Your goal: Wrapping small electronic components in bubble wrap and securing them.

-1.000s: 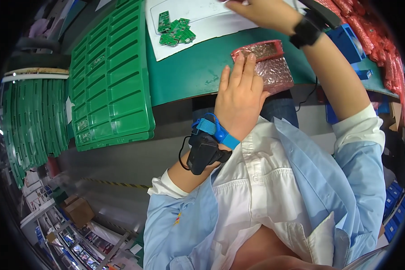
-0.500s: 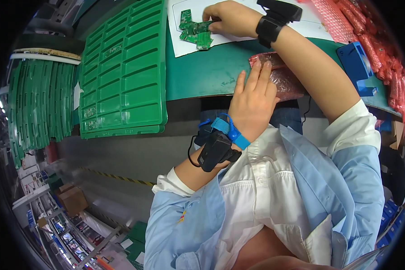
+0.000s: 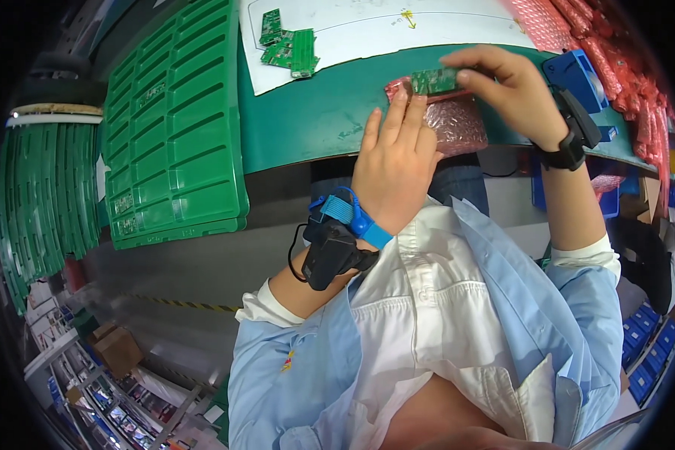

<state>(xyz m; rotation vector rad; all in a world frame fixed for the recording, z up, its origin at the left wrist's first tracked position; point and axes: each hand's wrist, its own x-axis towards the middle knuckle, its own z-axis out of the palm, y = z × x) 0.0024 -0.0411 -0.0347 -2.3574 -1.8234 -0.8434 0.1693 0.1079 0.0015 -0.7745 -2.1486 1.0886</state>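
My right hand (image 3: 502, 86) pinches a green circuit board (image 3: 433, 80) by its right end, between thumb and fingers. The board lies over the upper edge of a pink bubble-wrap bag (image 3: 457, 127) at the front edge of the green table mat. With fingers stretched out, my left hand (image 3: 397, 157) rests flat on the bag's left side, its fingertips by the board's lower left corner. Several more circuit boards (image 3: 286, 51) lie in a loose pile on a white sheet (image 3: 352, 37) farther back.
A large green compartment tray (image 3: 202, 139) stands to the left, with a few boards in it. Beyond it is a row of stacked green trays (image 3: 49, 202). A blue tape dispenser (image 3: 577, 79) and a heap of rolled pink bubble wrap (image 3: 615, 67) are at the right.
My right hand has come from the board pile toward me and right, bringing one circuit board to the bubble-wrap bag. The left hand stays on the bag. The whole view has shifted slightly.
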